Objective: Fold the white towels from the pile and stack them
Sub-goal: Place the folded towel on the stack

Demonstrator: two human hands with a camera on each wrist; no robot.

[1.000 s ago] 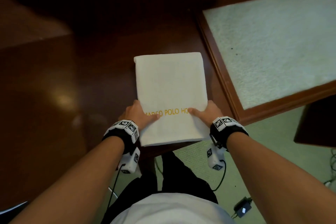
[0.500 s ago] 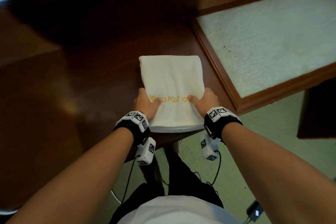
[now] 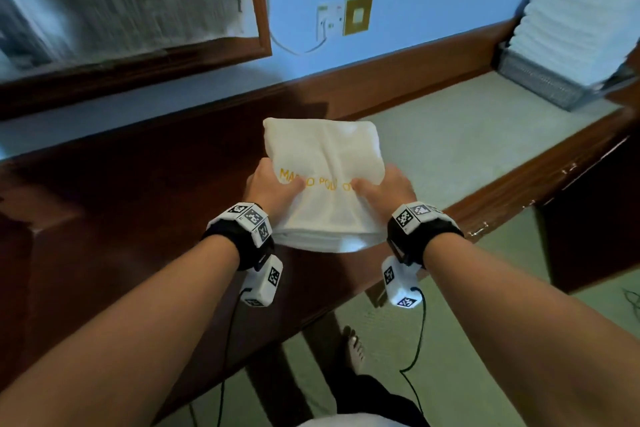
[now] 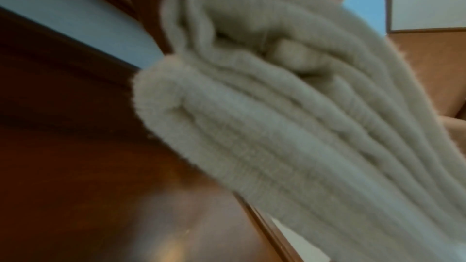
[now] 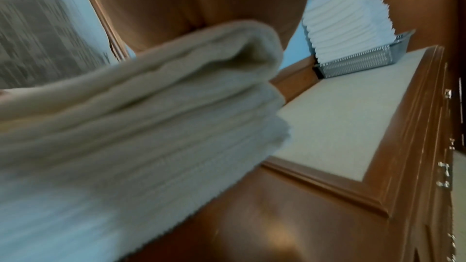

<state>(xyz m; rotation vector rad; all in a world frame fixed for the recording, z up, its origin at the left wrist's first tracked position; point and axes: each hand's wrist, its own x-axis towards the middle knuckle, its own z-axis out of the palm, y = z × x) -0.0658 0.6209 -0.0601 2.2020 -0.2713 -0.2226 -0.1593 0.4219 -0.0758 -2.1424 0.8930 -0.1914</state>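
A folded white towel with orange lettering is held up above the dark wooden table. My left hand grips its left edge, thumb on top. My right hand grips its right edge the same way. The fingers underneath are hidden in the head view. The left wrist view shows the towel's layered edge close up, blurred. In the right wrist view the towel fills the left side. A tall stack of folded white towels stands in a metal basket at the far right.
A pale inset panel with a wooden frame lies right of the dark table. A blue wall with a socket plate rises behind, and a framed mirror hangs at upper left. Green floor and a bare foot show below.
Both hands have lifted the folded towel off the table and carried it forward and to the right. The head has tipped up, bringing the wall and the towel stack into view.
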